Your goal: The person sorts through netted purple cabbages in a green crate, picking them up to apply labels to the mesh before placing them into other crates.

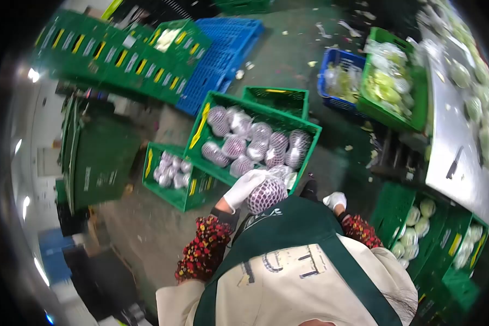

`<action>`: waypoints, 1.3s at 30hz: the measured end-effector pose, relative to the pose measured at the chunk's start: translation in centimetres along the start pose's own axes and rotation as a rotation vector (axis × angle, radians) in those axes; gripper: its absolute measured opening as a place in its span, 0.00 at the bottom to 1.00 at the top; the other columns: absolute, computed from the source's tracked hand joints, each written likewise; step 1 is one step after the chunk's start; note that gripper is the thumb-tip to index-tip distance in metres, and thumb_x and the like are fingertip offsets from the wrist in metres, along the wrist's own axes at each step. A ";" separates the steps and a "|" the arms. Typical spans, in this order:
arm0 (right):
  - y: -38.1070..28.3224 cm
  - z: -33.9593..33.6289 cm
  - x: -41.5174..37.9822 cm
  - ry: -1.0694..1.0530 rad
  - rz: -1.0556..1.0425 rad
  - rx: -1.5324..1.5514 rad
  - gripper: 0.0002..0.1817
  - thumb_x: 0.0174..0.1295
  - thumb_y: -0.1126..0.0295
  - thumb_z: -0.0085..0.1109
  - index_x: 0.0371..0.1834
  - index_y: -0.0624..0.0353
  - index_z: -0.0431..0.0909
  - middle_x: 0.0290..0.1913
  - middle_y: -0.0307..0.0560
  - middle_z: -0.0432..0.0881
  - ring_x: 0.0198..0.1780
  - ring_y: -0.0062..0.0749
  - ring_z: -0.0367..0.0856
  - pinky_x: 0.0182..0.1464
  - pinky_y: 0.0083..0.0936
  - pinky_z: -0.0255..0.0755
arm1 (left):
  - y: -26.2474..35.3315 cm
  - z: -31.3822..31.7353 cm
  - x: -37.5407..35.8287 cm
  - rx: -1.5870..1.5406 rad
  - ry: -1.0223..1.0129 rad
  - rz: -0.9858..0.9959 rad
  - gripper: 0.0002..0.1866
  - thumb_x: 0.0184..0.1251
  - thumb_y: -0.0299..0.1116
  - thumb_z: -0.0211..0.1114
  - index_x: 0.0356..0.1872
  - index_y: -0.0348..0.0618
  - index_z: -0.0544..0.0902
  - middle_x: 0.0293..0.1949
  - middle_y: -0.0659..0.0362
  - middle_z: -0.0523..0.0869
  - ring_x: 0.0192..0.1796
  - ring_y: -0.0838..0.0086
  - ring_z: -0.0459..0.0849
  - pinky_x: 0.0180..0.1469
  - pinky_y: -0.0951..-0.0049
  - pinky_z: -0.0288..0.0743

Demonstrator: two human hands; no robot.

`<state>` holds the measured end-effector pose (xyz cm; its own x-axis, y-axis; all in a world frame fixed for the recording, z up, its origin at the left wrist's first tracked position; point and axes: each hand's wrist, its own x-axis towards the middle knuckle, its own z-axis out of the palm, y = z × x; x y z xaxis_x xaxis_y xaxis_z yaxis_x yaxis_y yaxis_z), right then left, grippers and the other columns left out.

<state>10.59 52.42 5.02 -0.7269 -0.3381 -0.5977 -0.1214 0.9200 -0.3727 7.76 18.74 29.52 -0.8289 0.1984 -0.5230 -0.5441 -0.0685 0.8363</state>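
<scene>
My left hand (243, 191), in a white glove, is closed on a round purple cabbage (268, 196) in a white foam net, just in front of my apron. Beyond it stands a green crate (200, 120) with several net-wrapped purple cabbages (259, 132) in it; the held one is at the crate's near edge. My right hand (334, 200), also gloved in white, hangs beside my apron to the right of the crate. No object shows in it, and its fingers look loosely apart, small in view.
A smaller green crate (168, 202) with wrapped produce stands left. At right are a metal table (445, 163) with a knife (455, 163), crates of pale round cabbages (410, 236), and a blue crate (325, 98). A blue pallet (217, 54) and green bin (100, 157) lie further off.
</scene>
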 end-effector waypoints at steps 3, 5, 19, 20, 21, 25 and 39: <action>0.4 2.5 -0.6 0.013 -0.254 0.268 0.16 0.55 0.57 0.53 0.23 0.58 0.79 0.26 0.53 0.80 0.32 0.45 0.80 0.38 0.36 0.72 | 0.7 0.6 -0.9 -0.054 0.049 -0.040 0.14 0.66 0.34 0.54 0.47 0.35 0.75 0.43 0.60 0.79 0.46 0.79 0.76 0.51 0.77 0.69; -0.6 0.7 -4.1 -0.039 -0.073 0.747 0.15 0.57 0.57 0.52 0.25 0.57 0.78 0.24 0.48 0.78 0.29 0.38 0.77 0.35 0.32 0.71 | 0.7 0.7 -1.0 0.002 0.049 -0.023 0.14 0.66 0.35 0.54 0.46 0.36 0.76 0.42 0.60 0.79 0.46 0.79 0.76 0.51 0.77 0.69; 16.1 -31.1 12.6 1.093 -0.193 -0.295 0.15 0.48 0.70 0.55 0.41 0.53 0.77 0.39 0.52 0.76 0.35 0.43 0.77 0.34 0.36 0.73 | -1.1 0.7 -2.0 -0.225 0.110 -0.071 0.14 0.65 0.38 0.57 0.44 0.39 0.74 0.40 0.63 0.78 0.43 0.82 0.75 0.48 0.79 0.70; 15.7 -36.3 11.3 0.957 0.232 -0.643 0.31 0.48 0.65 0.58 0.60 0.38 0.65 0.50 0.52 0.73 0.43 0.45 0.75 0.42 0.36 0.73 | -1.3 0.6 -2.3 -0.184 0.128 -0.071 0.14 0.65 0.38 0.57 0.45 0.39 0.74 0.40 0.63 0.78 0.43 0.82 0.75 0.48 0.79 0.70; 11.1 -41.8 8.2 0.773 0.534 -0.556 0.45 0.42 0.59 0.65 0.66 0.24 0.53 0.56 0.49 0.70 0.47 0.46 0.74 0.44 0.38 0.72 | -1.5 0.4 -2.7 -0.141 0.148 -0.072 0.14 0.64 0.38 0.58 0.45 0.38 0.74 0.40 0.63 0.78 0.43 0.82 0.75 0.48 0.79 0.69; 32.1 -54.4 16.3 0.761 0.512 -0.369 0.31 0.49 0.50 0.61 0.59 0.41 0.69 0.58 0.52 0.70 0.56 0.40 0.70 0.56 0.34 0.64 | -0.4 0.0 -5.0 -0.024 0.107 -0.021 0.18 0.63 0.38 0.59 0.49 0.36 0.72 0.45 0.60 0.77 0.52 0.78 0.73 0.56 0.74 0.65; 5.4 -23.0 7.8 0.700 0.206 1.099 0.03 0.51 0.74 0.54 0.26 0.58 0.78 0.18 0.39 0.74 0.14 0.23 0.69 0.12 0.17 0.58 | -9.7 -12.1 -14.7 -0.064 -0.057 0.289 0.39 0.48 0.36 0.73 0.60 0.39 0.61 0.60 0.55 0.66 0.62 0.72 0.65 0.64 0.67 0.58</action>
<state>-11.30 59.34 14.70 -0.9000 0.2667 -0.3447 0.3998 0.1903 -0.8966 23.64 4.64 27.06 -0.9431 0.2159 -0.2529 -0.2949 -0.1916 0.9361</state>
